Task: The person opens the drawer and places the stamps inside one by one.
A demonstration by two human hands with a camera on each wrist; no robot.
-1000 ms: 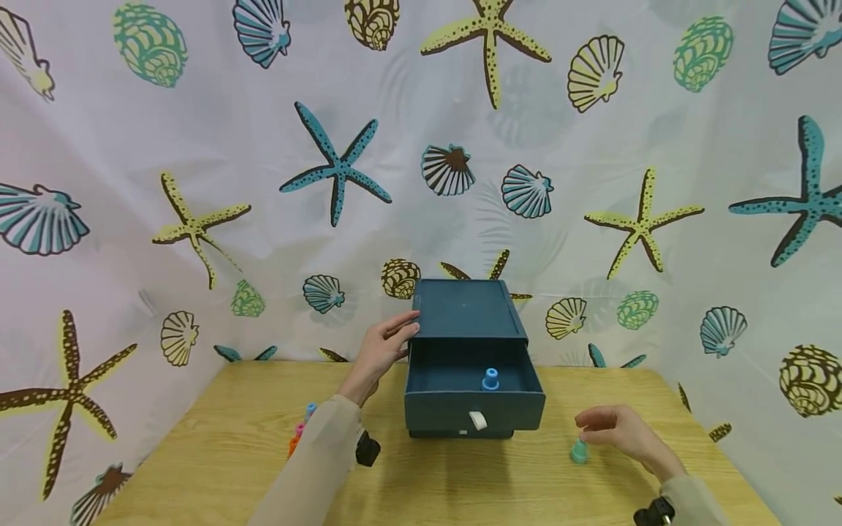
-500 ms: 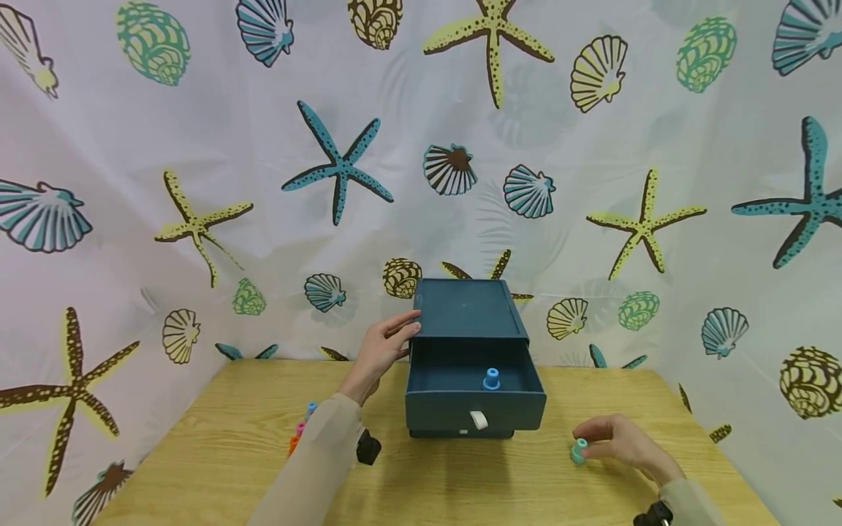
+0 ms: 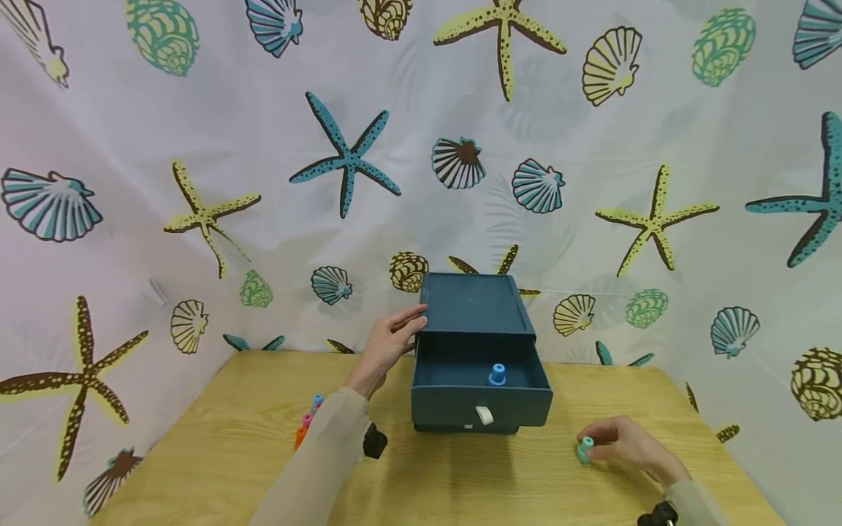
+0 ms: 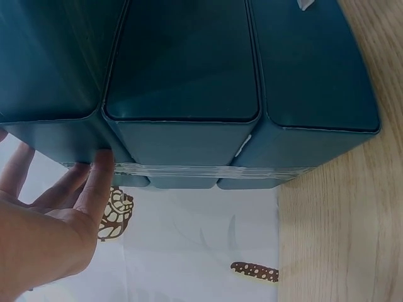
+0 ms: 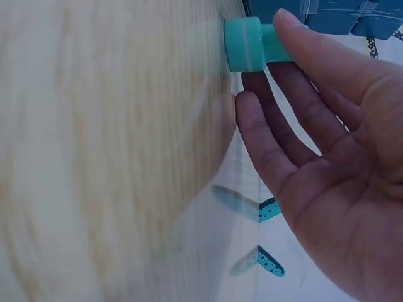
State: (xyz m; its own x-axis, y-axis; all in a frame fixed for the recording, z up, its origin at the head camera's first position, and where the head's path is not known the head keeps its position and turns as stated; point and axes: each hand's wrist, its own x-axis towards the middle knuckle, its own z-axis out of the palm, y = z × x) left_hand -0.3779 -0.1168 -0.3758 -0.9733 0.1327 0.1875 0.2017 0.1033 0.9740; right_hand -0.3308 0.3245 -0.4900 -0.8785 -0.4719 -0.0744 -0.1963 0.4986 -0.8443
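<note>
A small teal peg with a wide round base stands on the table, right of a dark blue drawer cabinet. My right hand pinches its narrow stem between thumb and fingers; in the right wrist view the peg's base is at the table surface. My left hand rests against the cabinet's left side, fingers fairly straight, as the left wrist view also shows. The top drawer is pulled out, with a white pull tab on its front. Inside it stands a blue peg.
On the wooden table, partly behind the left sleeve, are a light blue peg, a pink peg and an orange peg. A shell-patterned cloth hangs behind and at both sides.
My right hand has lowered and closed its thumb and fingers on the teal peg. The left hand stays at the cabinet. The head view has shifted slightly.
</note>
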